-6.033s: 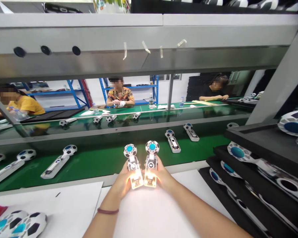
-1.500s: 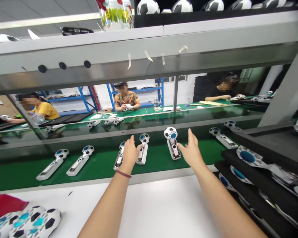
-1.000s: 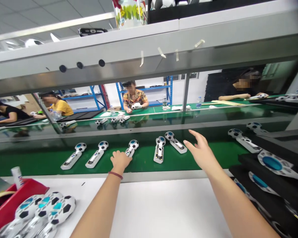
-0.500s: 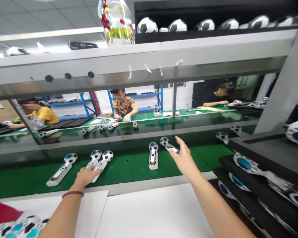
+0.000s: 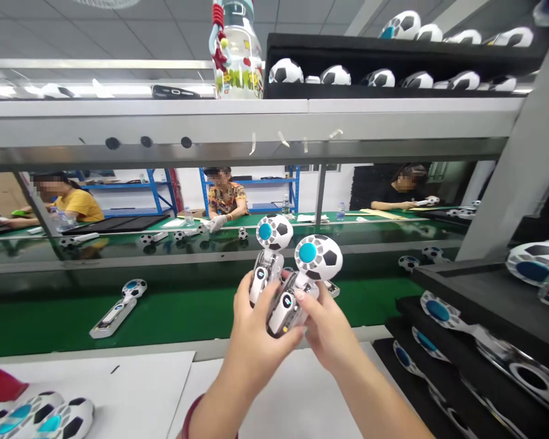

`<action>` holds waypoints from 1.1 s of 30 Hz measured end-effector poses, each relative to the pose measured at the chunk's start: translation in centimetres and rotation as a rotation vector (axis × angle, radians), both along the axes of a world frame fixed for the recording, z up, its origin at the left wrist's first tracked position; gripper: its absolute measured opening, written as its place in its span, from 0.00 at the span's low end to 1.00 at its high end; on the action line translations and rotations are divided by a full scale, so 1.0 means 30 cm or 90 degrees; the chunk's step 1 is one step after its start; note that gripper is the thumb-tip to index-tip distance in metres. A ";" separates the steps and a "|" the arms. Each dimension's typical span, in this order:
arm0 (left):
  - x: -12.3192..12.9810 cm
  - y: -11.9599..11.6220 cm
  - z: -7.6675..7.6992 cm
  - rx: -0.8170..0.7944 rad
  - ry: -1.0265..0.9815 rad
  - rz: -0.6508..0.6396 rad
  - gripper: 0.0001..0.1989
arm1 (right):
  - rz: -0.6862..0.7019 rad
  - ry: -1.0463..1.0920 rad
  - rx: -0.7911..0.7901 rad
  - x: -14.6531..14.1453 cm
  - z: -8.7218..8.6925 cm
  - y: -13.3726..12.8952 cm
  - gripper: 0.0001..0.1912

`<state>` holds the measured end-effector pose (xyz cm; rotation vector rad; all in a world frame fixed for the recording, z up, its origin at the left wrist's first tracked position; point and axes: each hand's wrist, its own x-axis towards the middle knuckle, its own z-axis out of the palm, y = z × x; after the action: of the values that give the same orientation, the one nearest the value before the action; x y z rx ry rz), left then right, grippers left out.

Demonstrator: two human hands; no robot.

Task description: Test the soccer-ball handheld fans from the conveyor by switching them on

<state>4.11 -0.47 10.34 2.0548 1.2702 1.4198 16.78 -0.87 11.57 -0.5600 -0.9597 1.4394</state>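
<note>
Two white devices with football-patterned heads are held up over the front edge of the green belt. My left hand (image 5: 256,323) is closed round the left device (image 5: 268,265), and its thumb lies against the lower end of the right device (image 5: 308,274). My right hand (image 5: 324,323) grips that right device from its right side, thumb on its body. Behind my hands, part of another device (image 5: 333,289) shows on the green belt (image 5: 178,311). One more device (image 5: 119,309) lies on the belt at the left.
Black trays (image 5: 476,305) with football devices are stacked at the right. More football parts (image 5: 55,417) lie at the lower left by a red object (image 5: 2,383). A shelf (image 5: 256,128) crosses above, holding a bottle (image 5: 240,61). Three people sit across the belt.
Both hands have come together in the middle. The two devices at my left hand have been lifted off the belt, and my right hand, open before, now grips one. The view has shifted slightly.
</note>
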 end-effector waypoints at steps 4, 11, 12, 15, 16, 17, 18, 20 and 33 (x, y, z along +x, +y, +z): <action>-0.042 0.002 0.008 -0.053 -0.192 -0.080 0.26 | -0.022 -0.005 0.013 0.042 -0.009 0.010 0.24; -0.080 0.038 0.027 -0.403 -0.474 -0.313 0.25 | 0.082 -0.038 -0.040 0.031 -0.047 0.038 0.22; -0.082 0.042 0.028 -0.431 -0.512 -0.306 0.22 | 0.100 -0.009 -0.058 0.029 -0.055 0.047 0.19; -0.097 0.063 0.025 -0.477 -0.619 -0.250 0.20 | 0.097 0.079 -0.104 0.028 -0.085 0.079 0.16; -0.102 0.073 0.020 -0.486 -0.639 -0.238 0.22 | 0.075 0.080 -0.115 0.027 -0.096 0.090 0.17; -0.106 0.084 0.014 -0.493 -0.649 -0.227 0.24 | 0.051 0.063 -0.125 0.026 -0.107 0.100 0.18; -0.110 0.095 0.004 -0.496 -0.651 -0.222 0.24 | 0.025 0.035 -0.132 0.024 -0.117 0.108 0.19; -0.113 0.115 -0.026 -0.505 -0.646 -0.208 0.22 | -0.025 -0.026 -0.127 0.018 -0.139 0.120 0.20; -0.071 0.110 -0.365 -0.433 -0.509 -0.189 0.33 | -0.052 -0.123 -0.065 0.064 -0.431 0.177 0.33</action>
<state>1.99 2.82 -0.62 1.0043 0.8683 1.2268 18.70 4.43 -1.38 -0.8162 -1.0056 1.3842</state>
